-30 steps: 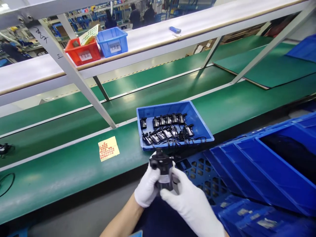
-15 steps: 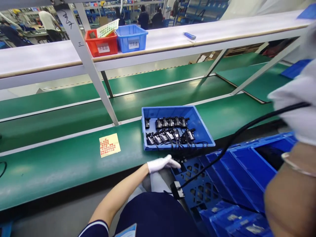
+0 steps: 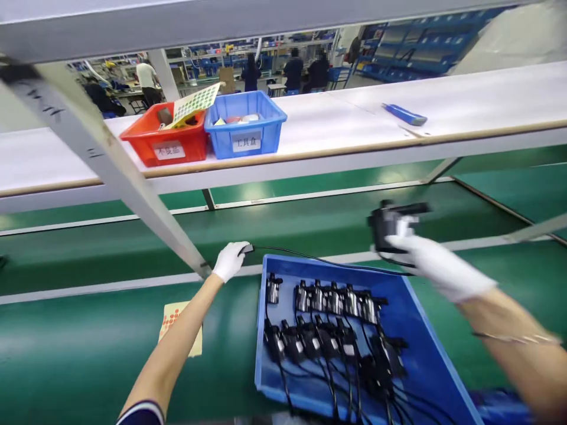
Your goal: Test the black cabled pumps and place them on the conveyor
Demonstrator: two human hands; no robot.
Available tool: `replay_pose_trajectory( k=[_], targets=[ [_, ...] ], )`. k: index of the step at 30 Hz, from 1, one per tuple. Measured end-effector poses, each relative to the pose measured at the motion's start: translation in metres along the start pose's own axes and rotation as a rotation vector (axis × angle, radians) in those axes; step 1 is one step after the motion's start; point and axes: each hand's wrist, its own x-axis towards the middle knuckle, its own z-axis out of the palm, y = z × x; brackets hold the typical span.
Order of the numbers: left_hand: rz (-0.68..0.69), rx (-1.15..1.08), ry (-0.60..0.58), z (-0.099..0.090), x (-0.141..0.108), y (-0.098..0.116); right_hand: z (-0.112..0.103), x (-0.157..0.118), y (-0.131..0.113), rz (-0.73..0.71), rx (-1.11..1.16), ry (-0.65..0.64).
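Observation:
My left hand (image 3: 230, 261), in a white glove, is closed on a small dark plug (image 3: 247, 249) just left of the blue tray's back corner. A thin black cable (image 3: 328, 260) runs from it across the tray's back edge to my right hand (image 3: 425, 260). That gloved hand grips a black device (image 3: 390, 224), blurred by motion, above the tray's back right corner. Inside the blue tray (image 3: 443, 366) lie several black devices (image 3: 334, 300) in two rows, with their cables toward the front.
On the white shelf (image 3: 332, 118) stand a red bin (image 3: 177, 147) and a blue bin (image 3: 248, 133); a blue cutter (image 3: 405, 114) lies to the right. A slanted post (image 3: 133, 177) rises at the left. A sticker sheet (image 3: 195, 345) lies under my left forearm. People sit far behind.
My left hand has moved up from the tray's front to its back left and holds the plug. My right hand has come into view with the device. The view has shifted closer to the tray.

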Motion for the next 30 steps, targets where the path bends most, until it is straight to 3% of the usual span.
replay_pose_trajectory(
  k=[3, 6, 9, 12, 16, 19, 21, 23, 25, 28, 30],
  targets=[
    [0.027, 0.174, 0.038, 0.013, 0.093, -0.026, 0.081, 0.111, 0.007, -0.006, -0.135, -0.111],
    [-0.024, 0.292, 0.039, 0.042, 0.138, -0.058, 0.16, 0.2, 0.02, 0.017, -0.306, -0.202],
    [-0.139, 0.36, 0.066, 0.066, 0.131, -0.081, 0.221, 0.253, 0.033, 0.079, -0.479, -0.241],
    [-0.226, 0.367, 0.096, 0.07, 0.077, -0.077, 0.253, 0.272, 0.036, 0.098, -0.635, -0.295],
    [-0.341, 0.269, 0.181, 0.06, -0.041, -0.035, 0.247, 0.247, 0.022, -0.056, -0.811, -0.333],
    [-0.518, -0.108, 0.241, 0.067, -0.122, 0.003, 0.23, 0.182, 0.022, -0.304, -0.876, -0.379],
    [-0.559, -0.324, 0.229, 0.081, -0.154, 0.025, 0.229, 0.126, 0.032, -0.446, -0.904, -0.492],
    [-0.543, -0.478, 0.217, 0.098, -0.167, 0.045, 0.24, 0.078, 0.047, -0.476, -0.952, -0.559],
    [-0.51, -0.554, 0.177, 0.111, -0.163, 0.063, 0.258, 0.047, 0.063, -0.443, -1.003, -0.582],
    [-0.425, -0.562, 0.096, 0.117, -0.14, 0.08, 0.277, 0.034, 0.076, -0.444, -1.007, -0.592],
    [-0.367, -0.594, 0.111, 0.116, -0.122, 0.081, 0.275, 0.032, 0.073, -0.469, -0.984, -0.563]
  ],
)
